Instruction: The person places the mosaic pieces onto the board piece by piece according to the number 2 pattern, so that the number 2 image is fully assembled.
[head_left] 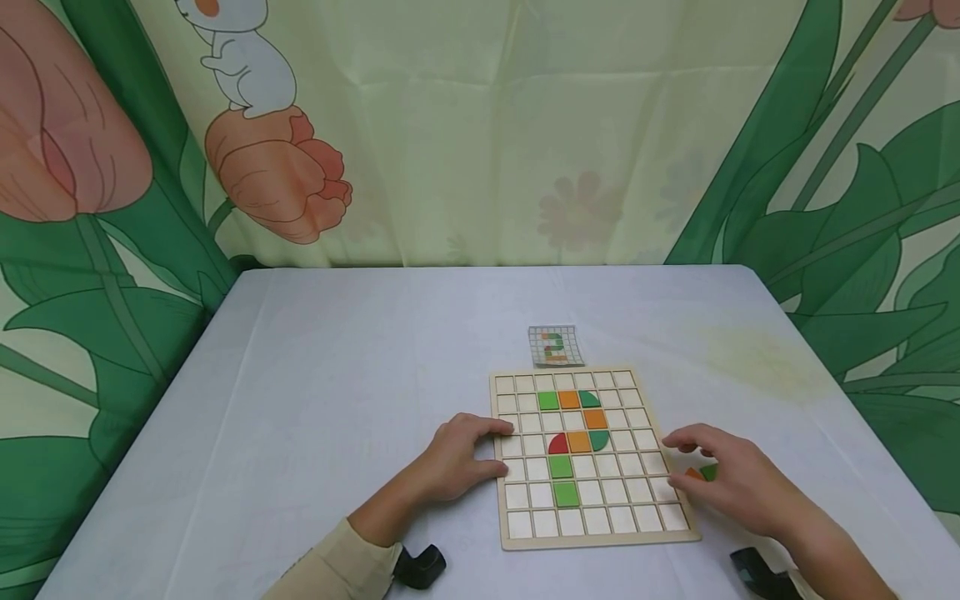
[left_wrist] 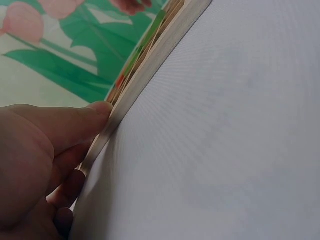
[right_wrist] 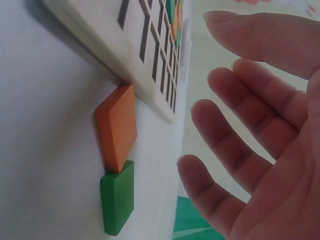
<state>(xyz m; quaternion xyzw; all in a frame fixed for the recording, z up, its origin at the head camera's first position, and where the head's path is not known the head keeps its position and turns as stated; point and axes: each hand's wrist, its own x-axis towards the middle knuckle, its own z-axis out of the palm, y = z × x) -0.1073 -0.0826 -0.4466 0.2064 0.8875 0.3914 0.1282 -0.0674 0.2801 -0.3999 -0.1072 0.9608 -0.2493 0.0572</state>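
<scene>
A wooden grid board [head_left: 600,541] lies on the table, with green, orange and red tiles set in its cells. Among them are a red quarter-round tile [head_left: 558,443] and a light green square tile [head_left: 566,494]. My left hand [head_left: 459,454] rests on the board's left edge, with thumb and forefinger spread apart on the rim. Off the right edge, my right hand [head_left: 738,477] hovers with loosely bent fingers and holds nothing. Close by it, an orange tile [right_wrist: 119,131] and a green tile [right_wrist: 118,199] lie on the table, the orange one right at the board's side.
Just behind the board lies a small card [head_left: 556,346] printed with a grid and a coloured figure. A white cloth covers the table [head_left: 337,350]. Behind it hangs a curtain [head_left: 465,150] with a flower print.
</scene>
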